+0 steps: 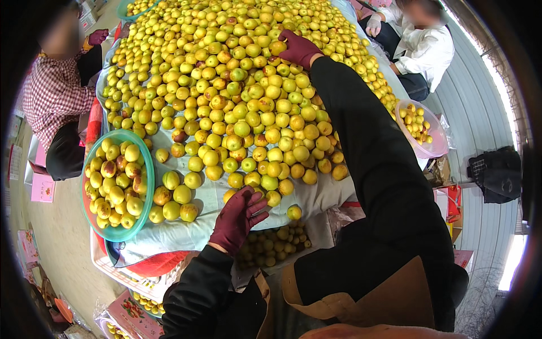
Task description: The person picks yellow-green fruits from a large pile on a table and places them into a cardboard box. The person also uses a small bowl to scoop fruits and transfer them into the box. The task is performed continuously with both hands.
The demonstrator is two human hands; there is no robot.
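Observation:
A broad heap of yellow-green jujube fruits (228,97), some with brown patches, covers a cloth-topped table (199,229). My right hand (299,50), in a maroon glove, reaches far over the heap with its fingertips at a fruit (277,48); whether it grips that fruit I cannot tell. My left hand (239,218), gloved alike, hovers at the near table edge, fingers apart and palm empty. A single fruit (294,212) lies on the edge right of it. A teal-rimmed basket (150,186) full of fruits stands at the left corner. Below the edge, more fruits (275,243) lie in a shaded container.
One person (59,97) in a checked shirt sits at the left, another (423,46) in white at the upper right. A pink basket (432,146) of fruits stands at the table's right edge, a teal basket (131,18) at the far left. Printed cartons (131,313) lie lower left.

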